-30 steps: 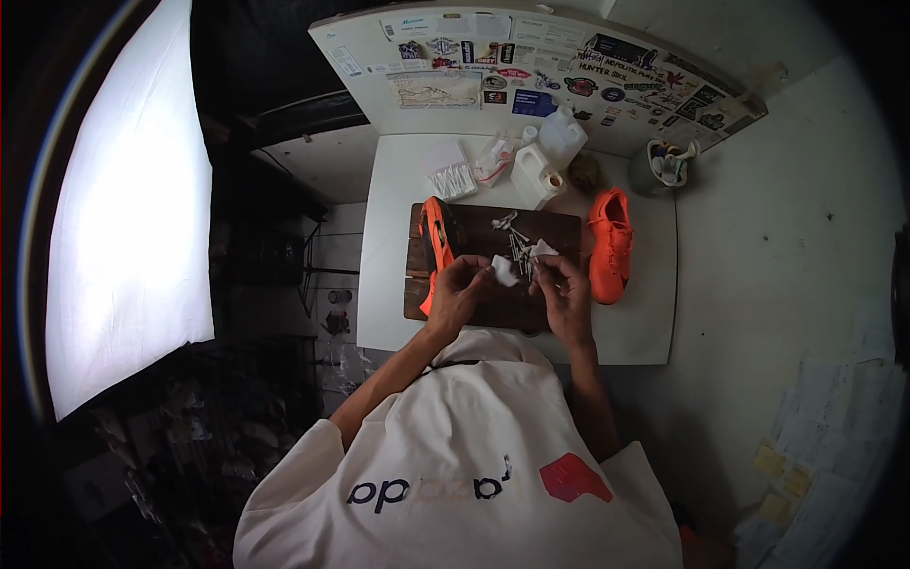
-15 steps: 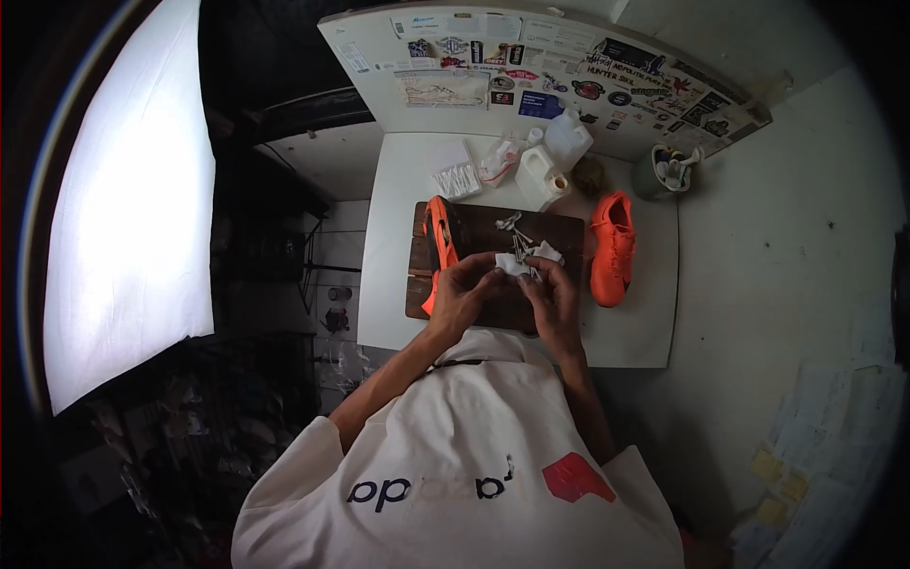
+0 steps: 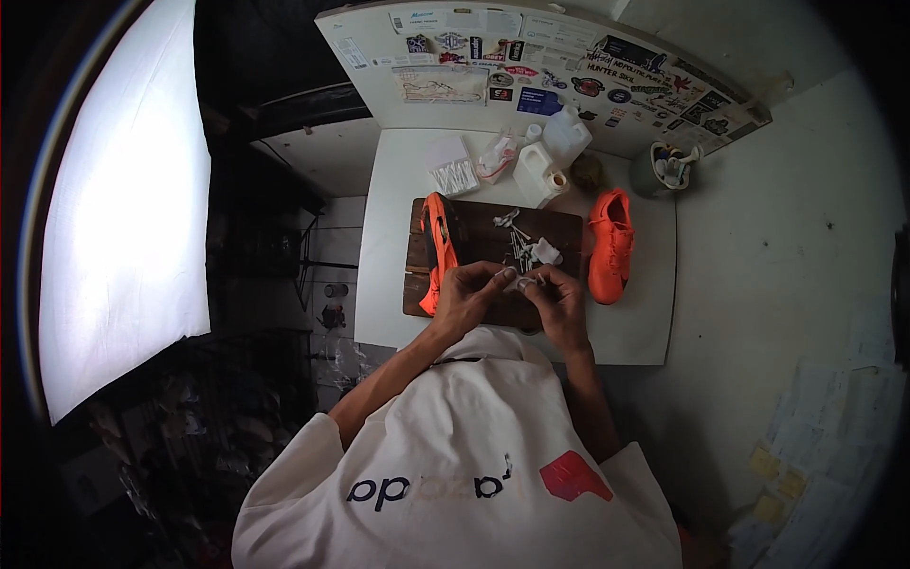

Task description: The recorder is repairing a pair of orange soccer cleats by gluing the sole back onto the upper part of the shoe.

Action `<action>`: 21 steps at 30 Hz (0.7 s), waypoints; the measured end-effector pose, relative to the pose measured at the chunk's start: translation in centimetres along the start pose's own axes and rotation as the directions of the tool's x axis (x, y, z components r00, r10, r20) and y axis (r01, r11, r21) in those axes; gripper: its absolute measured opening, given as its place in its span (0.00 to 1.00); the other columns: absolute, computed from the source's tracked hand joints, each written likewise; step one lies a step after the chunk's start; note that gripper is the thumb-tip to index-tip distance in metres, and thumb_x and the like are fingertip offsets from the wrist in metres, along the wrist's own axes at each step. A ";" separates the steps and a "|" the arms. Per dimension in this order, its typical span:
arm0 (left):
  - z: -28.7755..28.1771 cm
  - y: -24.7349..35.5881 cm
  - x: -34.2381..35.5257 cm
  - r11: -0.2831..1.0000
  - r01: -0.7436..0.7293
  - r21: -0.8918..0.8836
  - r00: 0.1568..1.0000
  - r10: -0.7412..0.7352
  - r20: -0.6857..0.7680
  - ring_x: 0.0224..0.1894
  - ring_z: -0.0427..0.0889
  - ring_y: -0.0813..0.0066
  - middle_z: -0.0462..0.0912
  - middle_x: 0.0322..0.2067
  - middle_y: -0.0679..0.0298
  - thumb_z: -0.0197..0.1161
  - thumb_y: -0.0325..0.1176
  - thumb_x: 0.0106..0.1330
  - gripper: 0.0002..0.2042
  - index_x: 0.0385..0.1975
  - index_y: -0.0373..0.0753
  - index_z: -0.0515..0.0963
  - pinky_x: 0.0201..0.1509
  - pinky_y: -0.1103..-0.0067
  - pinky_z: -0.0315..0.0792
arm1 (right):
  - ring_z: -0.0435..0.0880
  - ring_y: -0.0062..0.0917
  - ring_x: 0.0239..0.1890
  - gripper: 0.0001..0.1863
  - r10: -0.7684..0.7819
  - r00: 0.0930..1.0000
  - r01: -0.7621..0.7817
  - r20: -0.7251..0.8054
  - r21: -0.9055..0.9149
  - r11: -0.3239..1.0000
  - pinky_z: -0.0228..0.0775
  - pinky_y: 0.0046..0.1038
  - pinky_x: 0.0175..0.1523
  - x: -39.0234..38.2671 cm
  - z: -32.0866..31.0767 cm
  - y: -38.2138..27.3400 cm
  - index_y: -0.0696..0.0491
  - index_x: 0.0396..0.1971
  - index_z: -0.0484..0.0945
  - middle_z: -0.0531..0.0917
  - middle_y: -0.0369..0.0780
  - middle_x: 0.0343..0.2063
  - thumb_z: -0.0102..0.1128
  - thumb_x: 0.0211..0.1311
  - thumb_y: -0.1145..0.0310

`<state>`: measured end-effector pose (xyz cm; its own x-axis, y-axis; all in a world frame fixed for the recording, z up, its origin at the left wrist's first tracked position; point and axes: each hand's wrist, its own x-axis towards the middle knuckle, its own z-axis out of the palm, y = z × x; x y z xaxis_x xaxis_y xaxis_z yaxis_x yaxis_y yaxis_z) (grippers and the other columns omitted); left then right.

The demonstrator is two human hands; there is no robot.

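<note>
A small white cotton piece [image 3: 518, 282] is stretched between my two hands over the front of a dark wooden board [image 3: 485, 211]. My left hand [image 3: 462, 299] pinches one side of it, thumb against fingers. The other side is pinched in my right hand [image 3: 563, 311]. Just beyond my fingertips lie several loose cotton swabs [image 3: 520, 248] and a crumpled white wad [image 3: 546, 251]. Left of my left hand, an orange shoe [image 3: 435, 256] rests on its side on the board. Its mate, another orange shoe [image 3: 611, 248], stands on the table to the right.
Along the back of the white table [image 3: 379, 247] are a box of cotton swabs [image 3: 455, 177], a plastic bag [image 3: 496, 156], a white jug [image 3: 536, 175] and a translucent jug [image 3: 567, 136]. A tub of brushes [image 3: 654, 178] is at the back right. Behind rises a stickered panel [image 3: 559, 52].
The white cotton piece between my hands has been drawn in and bunched smaller, and shows less. My fingertips have come slightly nearer me, uncovering more of the swabs and the wad.
</note>
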<state>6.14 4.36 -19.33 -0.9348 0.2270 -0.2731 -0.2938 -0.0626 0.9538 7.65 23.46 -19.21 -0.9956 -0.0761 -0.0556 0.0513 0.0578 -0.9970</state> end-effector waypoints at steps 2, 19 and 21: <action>0.1 -0.8 0.1 0.960 0.082 -0.268 0.993 -0.103 -0.062 0.34 0.85 0.82 0.88 0.34 0.66 0.67 0.40 0.74 0.13 0.44 0.35 0.86 0.41 0.81 0.81 | 0.69 0.08 0.26 0.08 0.077 0.996 -0.064 -0.055 0.204 0.977 0.60 0.18 0.32 -0.2 -0.4 0.0 0.57 0.36 0.84 0.76 0.27 0.24 0.67 0.69 0.67; 0.2 -10.2 6.2 0.573 -0.422 0.702 0.907 0.258 0.334 0.46 0.87 0.52 0.88 0.38 0.50 0.71 0.33 0.54 0.13 0.41 0.42 0.89 0.53 0.61 0.81 | 0.67 0.07 0.22 0.11 0.254 0.949 -0.209 -0.187 0.228 0.951 0.55 0.16 0.25 -1.3 -2.8 3.8 0.59 0.43 0.86 0.78 0.27 0.26 0.72 0.67 0.68; 0.0 -9.8 6.2 0.491 -0.462 0.739 0.884 0.326 0.336 0.48 0.86 0.52 0.87 0.39 0.51 0.71 0.33 0.55 0.12 0.40 0.43 0.89 0.54 0.61 0.81 | 0.67 0.07 0.21 0.11 0.276 0.941 -0.230 -0.194 0.231 0.946 0.56 0.16 0.25 -1.6 -2.9 4.0 0.58 0.43 0.86 0.77 0.27 0.26 0.71 0.67 0.67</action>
<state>3.24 6.33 -30.37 -0.8549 0.5065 0.1119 0.4350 0.5825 0.6867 9.19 26.69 -22.93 -0.9384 0.1377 -0.3170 0.2952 -0.1575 -0.9424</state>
